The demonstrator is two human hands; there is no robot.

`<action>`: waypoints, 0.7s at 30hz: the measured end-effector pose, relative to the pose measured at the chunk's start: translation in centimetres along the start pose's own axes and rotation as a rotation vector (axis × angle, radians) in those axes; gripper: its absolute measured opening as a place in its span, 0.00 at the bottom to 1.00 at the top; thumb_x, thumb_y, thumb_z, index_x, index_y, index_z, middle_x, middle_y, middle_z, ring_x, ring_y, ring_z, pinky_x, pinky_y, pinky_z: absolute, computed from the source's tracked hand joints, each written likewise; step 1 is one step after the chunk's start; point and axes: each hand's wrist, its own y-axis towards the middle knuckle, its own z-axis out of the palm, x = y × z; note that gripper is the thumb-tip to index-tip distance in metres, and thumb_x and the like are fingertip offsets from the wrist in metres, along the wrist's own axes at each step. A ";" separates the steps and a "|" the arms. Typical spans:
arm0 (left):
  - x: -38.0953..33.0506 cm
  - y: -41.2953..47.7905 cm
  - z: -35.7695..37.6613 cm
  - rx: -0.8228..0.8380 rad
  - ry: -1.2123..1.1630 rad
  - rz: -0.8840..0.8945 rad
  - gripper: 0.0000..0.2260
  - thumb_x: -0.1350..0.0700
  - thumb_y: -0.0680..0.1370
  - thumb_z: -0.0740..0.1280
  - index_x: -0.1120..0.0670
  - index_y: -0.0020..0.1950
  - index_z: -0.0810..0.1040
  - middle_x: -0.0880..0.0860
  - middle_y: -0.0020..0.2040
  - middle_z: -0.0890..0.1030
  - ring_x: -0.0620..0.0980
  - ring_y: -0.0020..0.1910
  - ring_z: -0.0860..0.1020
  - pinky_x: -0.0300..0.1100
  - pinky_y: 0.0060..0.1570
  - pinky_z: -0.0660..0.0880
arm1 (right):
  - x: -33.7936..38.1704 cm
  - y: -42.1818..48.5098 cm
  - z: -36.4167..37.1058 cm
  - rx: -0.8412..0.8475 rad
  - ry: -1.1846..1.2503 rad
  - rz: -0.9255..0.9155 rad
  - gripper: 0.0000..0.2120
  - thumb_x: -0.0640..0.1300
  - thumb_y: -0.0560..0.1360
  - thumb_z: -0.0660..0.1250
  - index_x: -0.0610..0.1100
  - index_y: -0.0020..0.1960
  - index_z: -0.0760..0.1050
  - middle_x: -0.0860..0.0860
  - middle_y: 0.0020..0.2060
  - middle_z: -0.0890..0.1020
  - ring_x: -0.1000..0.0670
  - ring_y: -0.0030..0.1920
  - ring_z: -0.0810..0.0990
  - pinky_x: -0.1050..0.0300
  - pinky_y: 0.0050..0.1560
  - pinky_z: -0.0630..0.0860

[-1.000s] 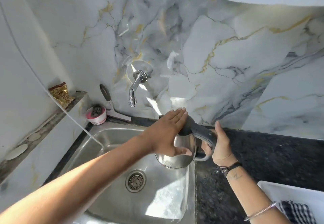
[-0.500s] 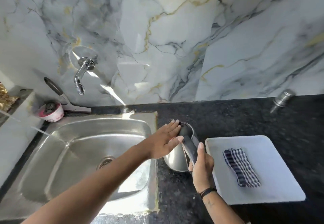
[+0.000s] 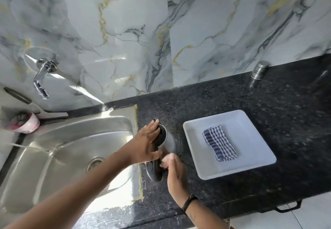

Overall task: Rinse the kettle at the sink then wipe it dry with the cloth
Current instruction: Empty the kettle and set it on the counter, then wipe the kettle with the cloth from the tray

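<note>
Kettle (image 3: 170, 144) stands on desk (image 3: 197, 103) between sink (image 3: 53, 157) and tray (image 3: 250, 139) with checked cloth (image 3: 219, 142). Your left hand (image 3: 143, 144) lies flat on its lid (image 3: 162, 132). Your right hand (image 3: 174, 171) is at the handle (image 3: 155, 173), grip too blurred to tell. Likely light, rigid, wet-slick: hold the handle.

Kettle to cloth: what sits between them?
Head view: only bare countertop, then the left rim of the white tray holding the cloth.
</note>
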 end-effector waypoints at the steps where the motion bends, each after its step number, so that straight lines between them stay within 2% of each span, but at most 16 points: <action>1: 0.1 -0.1 -0.3 0.028 -0.003 0.021 0.41 0.44 0.72 0.69 0.61 0.79 0.58 0.53 0.81 0.45 0.49 0.80 0.45 0.48 0.78 0.50 | 0.1 0.5 -1.7 -0.062 -0.071 -0.046 0.20 0.65 0.79 0.52 0.54 0.42 0.75 0.58 0.40 0.83 0.55 0.42 0.82 0.58 0.42 0.76; 3: 0.4 -0.3 -1.2 0.087 0.013 0.062 0.39 0.50 0.73 0.69 0.61 0.79 0.57 0.51 0.80 0.44 0.48 0.80 0.44 0.45 0.78 0.48 | 0.0 2.6 -5.4 -0.196 -0.242 -0.136 0.13 0.57 0.80 0.57 0.51 0.43 0.75 0.56 0.39 0.81 0.54 0.42 0.80 0.53 0.43 0.76; 4: 0.6 -0.4 -1.6 0.110 0.044 0.085 0.39 0.52 0.73 0.69 0.60 0.79 0.56 0.51 0.80 0.45 0.48 0.80 0.44 0.45 0.78 0.47 | 0.1 4.1 -7.3 -0.252 -0.375 -0.185 0.11 0.54 0.79 0.60 0.48 0.46 0.76 0.54 0.42 0.81 0.49 0.45 0.80 0.50 0.46 0.76; 6: 1.1 -0.5 -2.4 0.158 0.136 0.125 0.37 0.56 0.74 0.69 0.58 0.80 0.55 0.51 0.80 0.46 0.49 0.80 0.44 0.47 0.78 0.45 | -0.2 7.7 -10.4 -0.263 -0.683 -0.196 0.12 0.48 0.76 0.65 0.40 0.53 0.76 0.44 0.50 0.81 0.40 0.54 0.77 0.46 0.54 0.74; 8: 1.6 -0.7 -3.0 0.217 0.215 0.134 0.37 0.58 0.75 0.68 0.57 0.80 0.54 0.51 0.80 0.45 0.51 0.80 0.42 0.48 0.78 0.43 | -1.1 10.7 -12.5 -0.150 -0.946 -0.023 0.22 0.48 0.75 0.66 0.37 0.64 0.72 0.37 0.65 0.75 0.36 0.67 0.71 0.42 0.66 0.67; 10: 2.0 -1.1 -3.1 0.250 0.243 0.106 0.37 0.57 0.77 0.68 0.55 0.81 0.51 0.50 0.80 0.41 0.50 0.80 0.40 0.46 0.78 0.40 | -2.3 12.4 -13.5 -0.014 -1.057 0.199 0.34 0.50 0.76 0.65 0.36 0.76 0.59 0.35 0.77 0.60 0.35 0.78 0.57 0.42 0.76 0.56; 11: 2.2 -1.5 -2.9 0.254 0.230 0.083 0.37 0.54 0.78 0.67 0.54 0.81 0.49 0.50 0.80 0.40 0.48 0.79 0.37 0.45 0.78 0.39 | -3.0 13.0 -13.7 0.037 -1.089 0.262 0.37 0.51 0.77 0.64 0.36 0.78 0.54 0.35 0.80 0.54 0.36 0.79 0.52 0.43 0.78 0.53; 13: 2.2 -2.3 -2.5 0.239 0.140 0.037 0.33 0.46 0.81 0.62 0.48 0.81 0.46 0.47 0.80 0.36 0.42 0.78 0.34 0.43 0.77 0.38 | -4.4 13.6 -13.8 0.080 -1.178 0.299 0.39 0.52 0.79 0.61 0.35 0.80 0.48 0.36 0.81 0.48 0.36 0.80 0.48 0.42 0.78 0.51; 15: 2.2 -2.7 -2.2 0.217 0.056 0.014 0.31 0.40 0.82 0.55 0.45 0.80 0.45 0.45 0.80 0.35 0.39 0.77 0.33 0.45 0.77 0.38 | -5.2 13.7 -13.8 0.038 -1.260 0.289 0.36 0.50 0.81 0.59 0.36 0.80 0.47 0.38 0.81 0.49 0.37 0.80 0.50 0.42 0.78 0.54; 19: 2.2 -2.9 -2.5 0.215 -0.029 0.010 0.30 0.37 0.82 0.48 0.47 0.81 0.48 0.45 0.81 0.39 0.40 0.78 0.36 0.50 0.78 0.40 | -5.0 13.7 -14.0 -0.052 -1.358 0.228 0.27 0.40 0.82 0.54 0.34 0.79 0.53 0.37 0.79 0.57 0.37 0.78 0.60 0.45 0.74 0.64; 21: 2.2 -2.9 -2.8 0.217 -0.056 0.025 0.31 0.35 0.81 0.45 0.48 0.81 0.49 0.45 0.81 0.39 0.40 0.78 0.35 0.51 0.78 0.40 | -3.3 13.7 -13.9 -0.128 -1.134 0.242 0.24 0.36 0.80 0.57 0.32 0.75 0.61 0.35 0.75 0.66 0.35 0.72 0.68 0.43 0.69 0.68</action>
